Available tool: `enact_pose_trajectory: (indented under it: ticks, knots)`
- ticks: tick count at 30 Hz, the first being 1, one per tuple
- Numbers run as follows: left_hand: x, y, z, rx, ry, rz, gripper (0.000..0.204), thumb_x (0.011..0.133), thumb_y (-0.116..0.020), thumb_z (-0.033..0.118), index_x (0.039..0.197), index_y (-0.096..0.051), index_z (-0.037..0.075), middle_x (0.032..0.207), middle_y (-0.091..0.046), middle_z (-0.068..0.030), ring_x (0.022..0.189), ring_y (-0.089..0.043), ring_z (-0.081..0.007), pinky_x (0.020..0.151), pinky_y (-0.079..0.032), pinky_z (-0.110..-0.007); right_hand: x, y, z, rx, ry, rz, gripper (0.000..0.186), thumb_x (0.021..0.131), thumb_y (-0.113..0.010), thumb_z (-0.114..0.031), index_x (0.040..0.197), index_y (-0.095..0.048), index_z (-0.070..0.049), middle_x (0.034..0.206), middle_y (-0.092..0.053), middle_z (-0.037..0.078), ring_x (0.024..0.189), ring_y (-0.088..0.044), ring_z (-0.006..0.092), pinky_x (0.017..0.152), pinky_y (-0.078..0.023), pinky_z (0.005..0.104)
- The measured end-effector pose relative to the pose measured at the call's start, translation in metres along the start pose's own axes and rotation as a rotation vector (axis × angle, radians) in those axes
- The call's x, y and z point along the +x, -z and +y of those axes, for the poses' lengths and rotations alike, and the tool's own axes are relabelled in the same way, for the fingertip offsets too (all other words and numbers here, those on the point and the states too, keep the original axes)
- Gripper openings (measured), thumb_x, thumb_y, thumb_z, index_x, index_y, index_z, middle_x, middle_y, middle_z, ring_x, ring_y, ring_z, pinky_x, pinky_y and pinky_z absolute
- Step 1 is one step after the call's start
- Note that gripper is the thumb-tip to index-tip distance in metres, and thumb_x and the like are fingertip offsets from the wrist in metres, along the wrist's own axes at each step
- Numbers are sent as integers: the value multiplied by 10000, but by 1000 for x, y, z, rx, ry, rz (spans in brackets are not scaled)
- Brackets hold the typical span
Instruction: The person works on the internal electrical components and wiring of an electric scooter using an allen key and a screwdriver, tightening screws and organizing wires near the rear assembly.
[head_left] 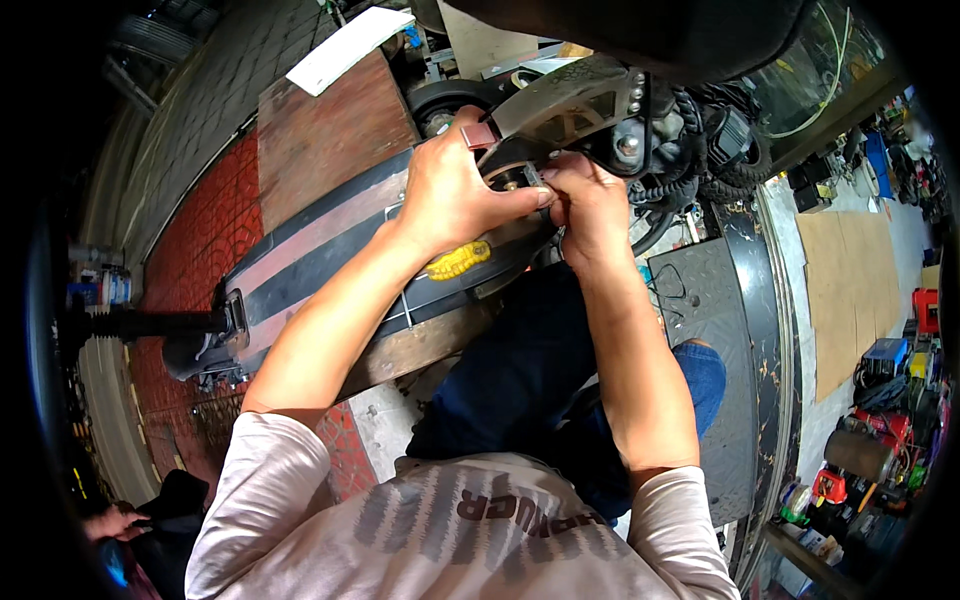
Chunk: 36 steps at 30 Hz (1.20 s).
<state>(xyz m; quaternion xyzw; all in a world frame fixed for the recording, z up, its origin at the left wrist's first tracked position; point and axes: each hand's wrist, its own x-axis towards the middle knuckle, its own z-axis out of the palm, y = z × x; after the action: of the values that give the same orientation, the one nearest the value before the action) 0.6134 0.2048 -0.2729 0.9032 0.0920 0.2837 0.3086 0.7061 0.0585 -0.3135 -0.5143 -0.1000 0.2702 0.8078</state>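
An electric scooter (pixel 330 225) lies across a wooden support (pixel 425 345), its long dark deck striped in faded pink with a yellow sticker (pixel 459 260). My left hand (pixel 450 190) grips the deck's right end, beside a small reddish block (pixel 479 136); its thumb reaches across to my right fingertips. Between the two hands shows an opening with a round brass-coloured part (pixel 511 184). The fingers of my right hand (pixel 592 208) are pinched together at the edge of that opening. What they hold is too small and covered to make out.
Behind my hands are a metal swing arm (pixel 560 105) and a greasy motor assembly (pixel 640 145). A reddish board (pixel 335 135) and a white panel (pixel 350 48) lie at the back left. On the right are flattened cardboard (pixel 850 290) and several tools and machines.
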Motion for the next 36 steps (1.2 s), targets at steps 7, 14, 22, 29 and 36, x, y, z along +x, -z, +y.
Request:
enact_pose_trajectory:
  ticks: [7, 14, 22, 29, 36]
  knots:
    - [1, 0, 5, -21, 68, -59, 688, 643, -970, 335, 1161, -685, -18, 1102, -741, -137, 998, -753, -261, 899, -583, -381, 2, 6, 0, 9, 0, -15, 135, 891, -679, 2, 1022, -709, 17, 811, -688, 29, 594, -570, 100, 495, -389, 250]
    - [-5, -1, 3, 27, 74, -38, 762, 651, -968, 335, 1231, -616, -11, 1105, -741, -158, 1023, -745, -287, 917, -581, -396, -1, 1, -1, -85, 43, -81, 82, 891, -629, -5, 867, -705, 18, 752, -677, 74, 619, -641, 173, 567, -471, 304]
    - [-10, -1, 5, -44, 71, -31, 995, 648, -966, 365, 1425, -480, -23, 1299, -662, -221, 1217, -669, -370, 1034, -535, -435, 3, 7, 0, -98, 39, -179, 82, 885, -615, -1, 880, -695, 15, 736, -669, 68, 621, -637, 159, 568, -464, 297]
    - [-9, -7, 12, -60, 94, 30, 944, 669, -986, 350, 1388, -502, -24, 1213, -722, -205, 1145, -712, -314, 999, -556, -423, 8, 16, 2, -21, -21, -182, 78, 884, -625, -7, 910, -697, 7, 751, -666, 62, 583, -619, 142, 531, -447, 275]
    - [-9, -5, 1, -15, 18, 27, 834, 677, -993, 367, 1282, -566, -17, 1141, -750, -173, 1051, -742, -280, 934, -580, -402, 5, 13, -1, 38, -69, -149, 105, 885, -620, -15, 948, -696, 22, 767, -667, 72, 565, -615, 142, 493, -427, 257]
